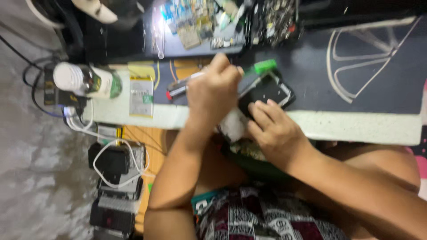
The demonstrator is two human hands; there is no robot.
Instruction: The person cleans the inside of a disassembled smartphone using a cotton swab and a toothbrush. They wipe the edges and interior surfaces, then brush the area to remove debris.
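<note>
My left hand (213, 91) is closed in a fist around a green-handled tool (265, 66), whose green end sticks out to the right of my knuckles. The tool's tip is hidden by the fist. Just right of it, a black phone (267, 91) with its frame exposed lies at the edge of the worktop (356, 124). My right hand (275, 133) presses its fingers on the phone's near edge and holds it there. A white piece of cloth or paper (232, 126) shows between my two hands. The picture is motion-blurred.
A white bottle with a green label (86, 80) lies at the left, next to a yellow flat pack (141, 95) and a red-tipped tool (178, 90). Small parts fill a tray (195, 22) at the back. Cables and black devices (115, 166) sit low at the left.
</note>
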